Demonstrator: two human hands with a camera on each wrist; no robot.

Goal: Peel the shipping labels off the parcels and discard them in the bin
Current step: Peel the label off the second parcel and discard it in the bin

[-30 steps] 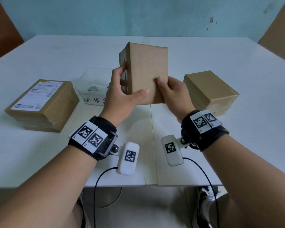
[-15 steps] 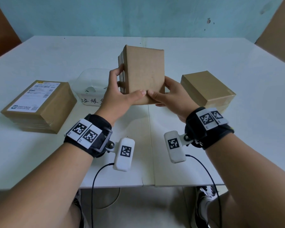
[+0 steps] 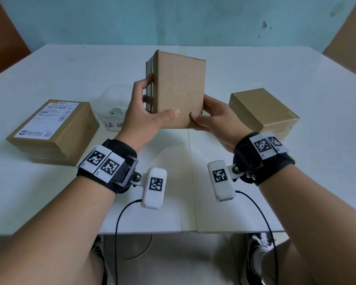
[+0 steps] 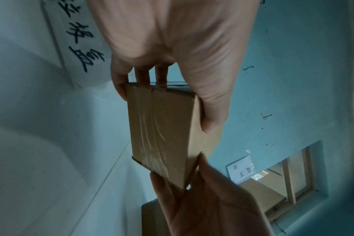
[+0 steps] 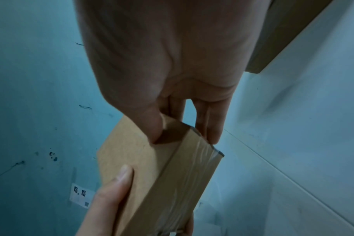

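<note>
**boxfan:** Looking at the head view, both hands have the middle parcel lifted off the white surface and stood on end at frame centre. The left hand grips its left edge, thumb across the plain front face, fingers round the taped side. The right hand grips the lower right corner, thumb on the front.

**tape_guy:** Yeah, and the wrist views add stuff. The left wrist view shows clear tape running along the narrow bottom face of the parcel, which you can't see from the head. The right wrist view shows that taped edge too, with the left thumb pressed on the plain face. No label on any face I can see.

**boxfan:** The head view is the only one showing the rest properly: a labelled parcel at left with its white shipping label face up, and a plain parcel at right, partly behind the right hand. The clear bin sits behind the left hand, mostly hidden.

**tape_guy:** The left wrist view catches handwriting on the bin at upper left.
</note>
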